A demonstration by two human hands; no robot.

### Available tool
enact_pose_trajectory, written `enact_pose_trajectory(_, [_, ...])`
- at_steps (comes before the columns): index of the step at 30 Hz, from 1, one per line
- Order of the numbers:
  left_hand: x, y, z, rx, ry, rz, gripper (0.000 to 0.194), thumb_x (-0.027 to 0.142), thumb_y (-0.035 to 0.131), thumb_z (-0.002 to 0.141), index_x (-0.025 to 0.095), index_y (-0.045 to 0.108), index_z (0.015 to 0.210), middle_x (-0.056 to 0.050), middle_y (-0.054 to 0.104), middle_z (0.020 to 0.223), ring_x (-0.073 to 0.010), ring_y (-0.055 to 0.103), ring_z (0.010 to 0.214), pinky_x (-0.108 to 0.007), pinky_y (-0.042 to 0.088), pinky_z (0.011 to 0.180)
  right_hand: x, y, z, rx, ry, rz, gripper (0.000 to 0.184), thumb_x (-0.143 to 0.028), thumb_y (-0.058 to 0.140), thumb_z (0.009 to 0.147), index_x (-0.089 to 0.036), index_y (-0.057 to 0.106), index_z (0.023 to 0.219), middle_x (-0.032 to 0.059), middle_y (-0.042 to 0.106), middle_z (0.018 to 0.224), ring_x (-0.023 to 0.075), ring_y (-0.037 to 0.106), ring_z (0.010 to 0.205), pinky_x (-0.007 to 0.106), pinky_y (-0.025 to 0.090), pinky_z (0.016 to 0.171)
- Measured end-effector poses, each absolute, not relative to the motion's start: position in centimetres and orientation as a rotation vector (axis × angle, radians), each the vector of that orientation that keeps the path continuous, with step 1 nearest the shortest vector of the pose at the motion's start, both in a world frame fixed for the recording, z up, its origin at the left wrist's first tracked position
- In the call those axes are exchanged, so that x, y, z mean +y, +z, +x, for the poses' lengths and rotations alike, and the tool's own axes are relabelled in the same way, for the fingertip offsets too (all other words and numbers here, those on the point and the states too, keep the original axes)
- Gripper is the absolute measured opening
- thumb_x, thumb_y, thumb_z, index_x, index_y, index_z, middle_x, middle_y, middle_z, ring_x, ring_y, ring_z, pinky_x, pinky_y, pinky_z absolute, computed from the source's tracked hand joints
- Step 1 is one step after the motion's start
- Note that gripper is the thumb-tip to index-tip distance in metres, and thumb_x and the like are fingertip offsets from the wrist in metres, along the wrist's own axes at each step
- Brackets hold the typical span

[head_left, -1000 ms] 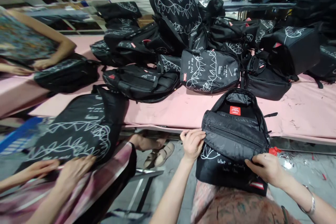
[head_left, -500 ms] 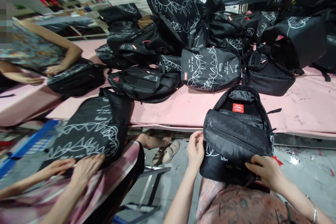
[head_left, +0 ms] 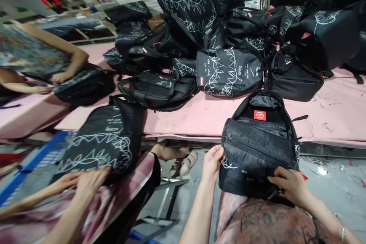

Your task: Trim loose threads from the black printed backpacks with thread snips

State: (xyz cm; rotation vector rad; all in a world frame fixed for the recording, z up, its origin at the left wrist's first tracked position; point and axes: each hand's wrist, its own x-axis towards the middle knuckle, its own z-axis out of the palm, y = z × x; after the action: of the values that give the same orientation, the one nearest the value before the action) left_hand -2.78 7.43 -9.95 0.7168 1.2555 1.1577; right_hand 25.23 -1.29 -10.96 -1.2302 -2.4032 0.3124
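Note:
An opened black backpack (head_left: 259,141) with a red label inside rests on my lap and leans on the pink table's edge (head_left: 200,135). Its inner mesh pocket panel is folded down toward me over the white-scribbled front. My left hand (head_left: 212,161) grips the panel's left edge, fingers curled round it. My right hand (head_left: 288,185) pinches the bag's lower right corner near a red tag.
A pile of black backpacks with white drawings (head_left: 228,70) covers the pink table behind. To my left a seated person's hands (head_left: 85,183) rest on another backpack (head_left: 100,145) on their lap. A further person (head_left: 37,57) handles a bag at the far left. A grey floor lies below.
The backpack has been pulled slightly toward me and my left hand has slid lower along its left edge. My right hand has moved down toward the lower right corner. The view has shifted a little.

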Motion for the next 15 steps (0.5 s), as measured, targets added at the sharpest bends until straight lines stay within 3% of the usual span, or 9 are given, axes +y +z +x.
enact_pose_trajectory(15, [8.5,-8.7,-3.7,1.236,1.089,0.726,0.025,0.033,0.074,0.058,0.014,0.061,0.067,0.003,0.055,0.060,-0.0070,0.046,0.055,-0.019,0.037,0.057,-1.0,-10.2,24.9,-2.482,0.355,-1.262,0.046,0.000,0.043,0.068,-0.026,0.063,0.099,0.0008,0.057,0.079,0.0092,0.047,0.054,0.023,0.025,0.050])
